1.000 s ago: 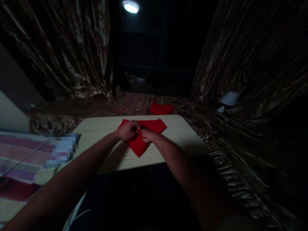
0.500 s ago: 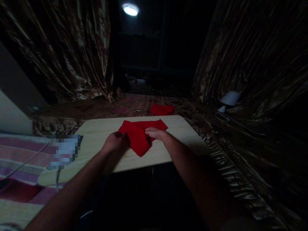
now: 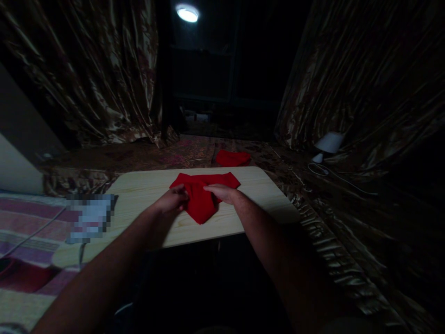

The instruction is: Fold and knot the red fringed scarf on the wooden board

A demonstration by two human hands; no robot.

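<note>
A red cloth garment [image 3: 200,206], partly folded and shaped rather like briefs, lies on a light wooden table [image 3: 139,185]. Its wide band runs along the far side and a blunt point faces me. My left hand [image 3: 174,199] is at the garment's left edge, fingers apart, with the fingertips touching the cloth. On the other side, my right hand [image 3: 221,192] has its fingers closed at the fold near the middle; part of its grip is hidden. A second red cloth [image 3: 232,158] lies bunched just beyond the table's far edge.
A small white lamp [image 3: 329,143] with a coiled cable stands at the right. Left of the table is a striped bedspread [image 3: 28,222], with a blurred-out pale object [image 3: 92,218] at the table's left end. Patterned curtains [image 3: 128,83] hang behind.
The garment's left flap has shifted inward and its folds have changed. My left hand has moved slightly right, its fingers loosened from the edge. My right hand stays at the fold.
</note>
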